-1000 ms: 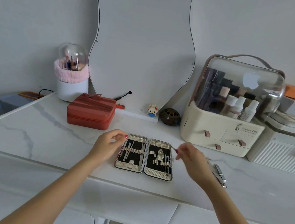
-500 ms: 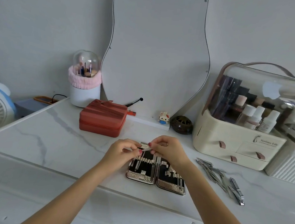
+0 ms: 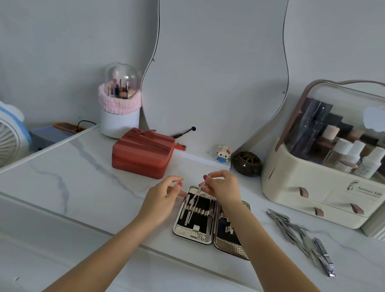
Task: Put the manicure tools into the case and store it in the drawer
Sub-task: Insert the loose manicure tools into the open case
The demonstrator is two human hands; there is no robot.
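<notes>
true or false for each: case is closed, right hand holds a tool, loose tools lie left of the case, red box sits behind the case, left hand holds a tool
1. The case is closed. False: it lies open.
2. The right hand holds a thin tool over the case's left half. True.
3. The loose tools lie left of the case. False: they lie to its right.
4. The red box sits behind the case. True.
5. The left hand holds a tool. False: it holds nothing, resting at the case's left edge.

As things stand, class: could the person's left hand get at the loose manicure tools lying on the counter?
Probably not directly. The loose tools lie right of the open case, and the right hand, its grip closed on a thin tool, crosses between with its forearm. The left hand sits at the case's left edge.
</notes>
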